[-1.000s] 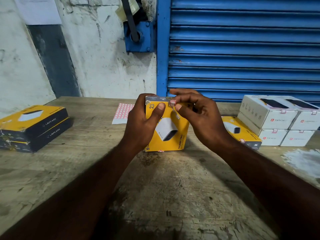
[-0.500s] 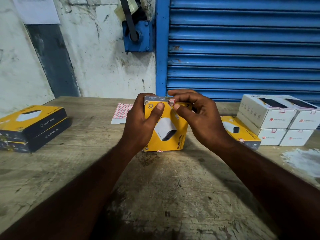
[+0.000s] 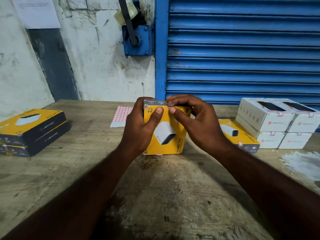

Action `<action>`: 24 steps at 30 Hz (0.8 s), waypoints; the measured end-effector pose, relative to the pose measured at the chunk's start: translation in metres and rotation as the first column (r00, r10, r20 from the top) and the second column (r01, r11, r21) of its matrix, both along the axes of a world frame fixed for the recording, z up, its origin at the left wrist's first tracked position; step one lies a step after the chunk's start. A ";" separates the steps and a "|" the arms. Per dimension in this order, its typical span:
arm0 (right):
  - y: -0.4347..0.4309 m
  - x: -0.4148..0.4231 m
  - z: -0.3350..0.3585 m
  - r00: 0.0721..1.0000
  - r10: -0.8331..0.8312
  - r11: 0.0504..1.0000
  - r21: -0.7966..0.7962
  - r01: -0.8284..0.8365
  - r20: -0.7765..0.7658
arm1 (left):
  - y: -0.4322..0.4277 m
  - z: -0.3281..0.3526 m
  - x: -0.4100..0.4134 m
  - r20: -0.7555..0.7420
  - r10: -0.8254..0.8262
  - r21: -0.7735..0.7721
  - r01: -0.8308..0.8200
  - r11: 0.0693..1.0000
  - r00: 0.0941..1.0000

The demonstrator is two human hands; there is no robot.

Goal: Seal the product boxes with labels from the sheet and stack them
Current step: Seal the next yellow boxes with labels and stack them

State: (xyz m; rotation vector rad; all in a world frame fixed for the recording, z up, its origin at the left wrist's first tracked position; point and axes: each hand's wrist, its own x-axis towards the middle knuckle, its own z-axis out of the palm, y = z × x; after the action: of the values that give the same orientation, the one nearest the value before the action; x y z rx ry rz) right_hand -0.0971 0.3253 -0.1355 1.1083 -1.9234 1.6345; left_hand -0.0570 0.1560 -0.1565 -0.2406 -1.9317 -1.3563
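Note:
A yellow product box [image 3: 167, 135] stands upright on its edge at the middle of the wooden table. My left hand [image 3: 143, 125] grips its left side, thumb across the front face. My right hand [image 3: 195, 122] curls over the top right corner, and its thumb and forefinger pinch a small red-bordered label [image 3: 170, 106] at the box's top edge. The label sheet [image 3: 121, 116] lies flat behind the box, partly hidden by my left hand.
Two black-and-yellow boxes [image 3: 31, 130] are stacked at the left. Another yellow box [image 3: 240, 134] lies flat to the right, with a stack of white labelled boxes [image 3: 277, 123] beyond it. A blue roller shutter [image 3: 242, 49] and wall close the table's far side.
Both hands stay on the upright yellow box. The right thumb and forefinger have shifted slightly along the label at the top edge.

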 end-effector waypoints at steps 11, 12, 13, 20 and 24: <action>-0.002 0.001 -0.003 1.000 0.016 1.000 -0.018 -0.016 0.007 | -0.001 -0.001 -0.002 -0.002 -0.011 0.019 0.011 1.000 1.000; -0.002 0.001 -0.004 1.000 0.017 1.000 -0.016 -0.017 0.004 | -0.001 -0.002 -0.002 0.000 -0.010 0.022 0.010 1.000 1.000; -0.002 0.001 -0.004 1.000 0.019 1.000 -0.015 -0.019 0.000 | -0.001 -0.001 -0.002 0.001 -0.010 0.025 0.009 1.000 1.000; -0.003 0.000 -0.006 1.000 -0.009 1.000 -0.018 0.009 -0.013 | -0.001 -0.001 -0.001 -0.003 0.001 0.024 -0.001 1.000 1.000; -0.003 0.000 -0.007 1.000 -0.023 0.999 -0.026 0.023 -0.013 | 0.000 0.000 -0.001 0.001 0.006 0.018 -0.006 1.000 1.000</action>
State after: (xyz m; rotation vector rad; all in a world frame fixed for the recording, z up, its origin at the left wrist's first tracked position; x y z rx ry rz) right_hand -0.0972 0.3220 -0.1421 1.0808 -1.8948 1.6310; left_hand -0.0576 0.1565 -0.1569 -0.2255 -1.9188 -1.3697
